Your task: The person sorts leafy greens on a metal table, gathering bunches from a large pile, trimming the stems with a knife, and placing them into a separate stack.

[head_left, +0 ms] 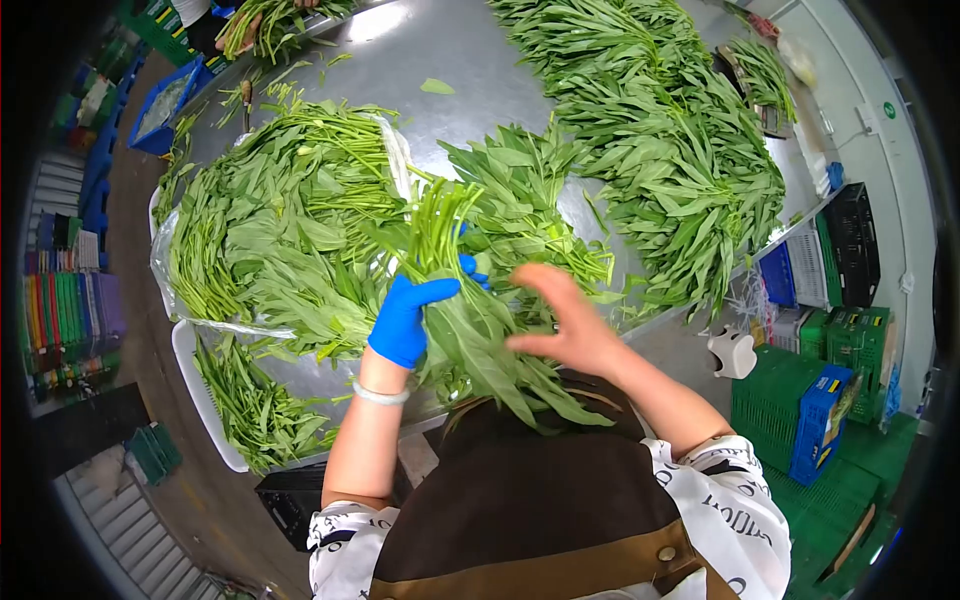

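My left hand (412, 315), in a blue glove, is closed round a bunch of leafy greens (480, 345). The stems point up and away, and the leaves hang toward my apron. My right hand (568, 322) is bare, just right of the bunch, its fingers apart and holding nothing. Loose greens (520, 190) lie on the metal table (470, 80) beyond my hands. On the left, a large heap of greens (290, 210) rests on clear plastic.
A long pile of greens (660, 130) covers the table's right side. A white tray (192, 385) with greens sits at lower left. Green crates (780, 400) and a white stool (733, 353) stand at right. Another person's hand (250, 22) holds greens at top left, beside a blue crate (165, 105).
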